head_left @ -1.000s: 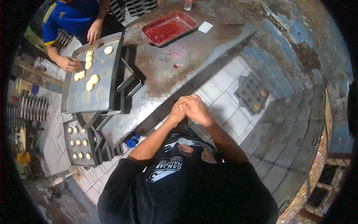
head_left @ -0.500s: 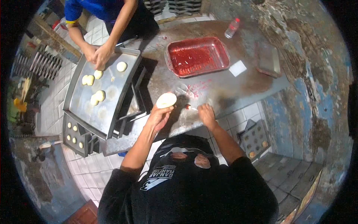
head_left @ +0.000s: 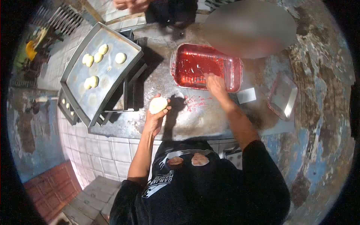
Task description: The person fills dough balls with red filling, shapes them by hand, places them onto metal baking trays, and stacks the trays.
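A pale, flattened round of dough rests in my left hand, its fingers curled around the edge over the near side of the table. My right hand is closed at the near side of a clear rectangular dish with red filling in it. From those fingers a thin spoon reaches into the filling; its tip is hard to make out. Red smears mark the tabletop between my two hands.
At left, a metal baking tray with several dough balls sits raised on stacked trays. A white square and a clear lid-like container lie right of the dish. Another person's hands show at the top; a blurred patch covers the upper right.
My right hand has gone from the table's near edge forward to the dish with the spoon. The other person's hands have left the baking tray. The view has shifted.
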Demonstrator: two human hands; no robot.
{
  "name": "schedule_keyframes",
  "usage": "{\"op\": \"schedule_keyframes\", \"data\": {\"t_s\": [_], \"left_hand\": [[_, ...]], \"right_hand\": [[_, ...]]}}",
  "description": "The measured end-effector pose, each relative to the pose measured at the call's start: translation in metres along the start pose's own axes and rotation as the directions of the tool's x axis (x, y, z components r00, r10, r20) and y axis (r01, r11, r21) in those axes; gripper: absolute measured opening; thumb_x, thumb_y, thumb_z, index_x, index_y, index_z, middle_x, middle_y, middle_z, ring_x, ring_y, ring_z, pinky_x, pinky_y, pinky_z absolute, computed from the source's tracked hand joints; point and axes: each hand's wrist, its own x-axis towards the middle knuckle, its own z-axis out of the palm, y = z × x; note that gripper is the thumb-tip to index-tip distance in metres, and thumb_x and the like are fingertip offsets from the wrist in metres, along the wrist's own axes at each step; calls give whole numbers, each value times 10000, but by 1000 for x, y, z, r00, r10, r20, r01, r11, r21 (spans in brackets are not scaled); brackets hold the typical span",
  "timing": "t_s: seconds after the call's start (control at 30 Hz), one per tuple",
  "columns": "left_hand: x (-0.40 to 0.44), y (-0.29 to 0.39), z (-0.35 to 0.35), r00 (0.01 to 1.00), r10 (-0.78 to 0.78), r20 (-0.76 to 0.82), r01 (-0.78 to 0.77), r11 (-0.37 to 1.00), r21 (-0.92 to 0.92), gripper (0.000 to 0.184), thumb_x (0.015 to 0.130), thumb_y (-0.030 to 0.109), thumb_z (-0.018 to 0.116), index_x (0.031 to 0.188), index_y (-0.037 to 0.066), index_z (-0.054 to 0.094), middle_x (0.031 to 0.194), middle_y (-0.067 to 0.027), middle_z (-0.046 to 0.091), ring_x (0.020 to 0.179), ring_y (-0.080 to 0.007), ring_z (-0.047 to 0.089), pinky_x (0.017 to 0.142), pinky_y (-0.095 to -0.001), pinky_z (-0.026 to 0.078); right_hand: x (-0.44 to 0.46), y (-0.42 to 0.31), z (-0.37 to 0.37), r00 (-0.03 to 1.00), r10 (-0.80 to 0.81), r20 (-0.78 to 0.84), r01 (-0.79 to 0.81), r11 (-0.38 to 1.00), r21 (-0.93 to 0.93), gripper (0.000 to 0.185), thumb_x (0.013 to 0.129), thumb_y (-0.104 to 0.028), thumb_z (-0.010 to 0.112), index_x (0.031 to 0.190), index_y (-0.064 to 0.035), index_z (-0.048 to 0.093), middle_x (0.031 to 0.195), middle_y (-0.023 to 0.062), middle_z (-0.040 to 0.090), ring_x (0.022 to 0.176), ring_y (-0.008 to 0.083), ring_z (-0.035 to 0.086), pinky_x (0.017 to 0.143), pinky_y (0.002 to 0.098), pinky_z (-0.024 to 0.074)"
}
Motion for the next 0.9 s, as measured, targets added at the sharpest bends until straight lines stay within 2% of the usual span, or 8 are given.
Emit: {"op": "schedule_keyframes", "data": {"t_s": [0.03,0.1,0.3,0.6,0.73,0.8,0.83,0.9], "left_hand": [[1,-6,4,1000,20,-24,-20,1000,8,748,792,72,803,1454,88,456,1256,-115,666,1040,-202,666,959,-360,504],[-2,-14,7,997,30,-75,-28,999,30,686,792,76,808,1405,72,502,1249,-119,671,1021,-205,672,958,-361,502],[-16,-34,10,968,97,-233,-73,991,111,512,813,38,781,1288,18,593,1218,-134,702,1059,-230,683,1011,-368,479],[8,-40,23,945,141,-293,-58,959,277,421,832,-27,756,1225,12,613,1154,-92,715,1073,-171,680,983,-312,514],[4,-35,18,928,195,-317,-48,908,417,432,828,-30,766,1229,28,616,1152,-73,708,1070,-148,668,973,-290,512],[3,-42,12,925,256,-282,-100,877,469,453,829,-19,780,1246,44,614,1148,-52,702,1072,-134,658,968,-277,509],[6,-45,9,921,267,-282,-112,878,466,453,829,-19,780,1246,44,614,1148,-52,702,1072,-134,658,968,-277,509],[16,-50,6,915,357,-185,-163,751,640,462,836,-11,783,1260,57,611,1159,-45,698,1080,-134,654,965,-274,508]], "right_hand": [[10,3,5,1000,-18,17,18,1000,11,275,980,-178,472,1029,-23,694,939,209,716,848,363,732,712,485,598],[24,5,15,906,-54,420,100,991,-88,307,980,-203,479,1041,-42,733,1001,231,727,908,365,734,765,499,598],[19,26,-11,953,-94,287,27,974,227,282,942,-225,535,955,-76,773,912,254,724,883,430,718,796,543,580],[45,18,7,862,-177,475,184,982,32,247,880,-185,552,874,-56,762,898,223,722,892,431,697,811,526,561],[51,34,21,857,-319,405,273,947,169,249,894,-206,577,855,-27,746,804,227,711,765,384,715,721,483,568],[57,40,-3,730,-353,585,-47,828,558,259,918,-217,606,852,-7,744,764,113,723,652,205,674,593,372,516],[57,45,-9,731,-358,581,-34,831,555,259,918,-217,606,852,-7,744,764,113,723,652,205,674,593,372,516],[52,50,-20,648,-469,601,-310,558,770,242,947,-243,649,888,-28,742,705,-4,655,593,73,532,525,272,410]]}}
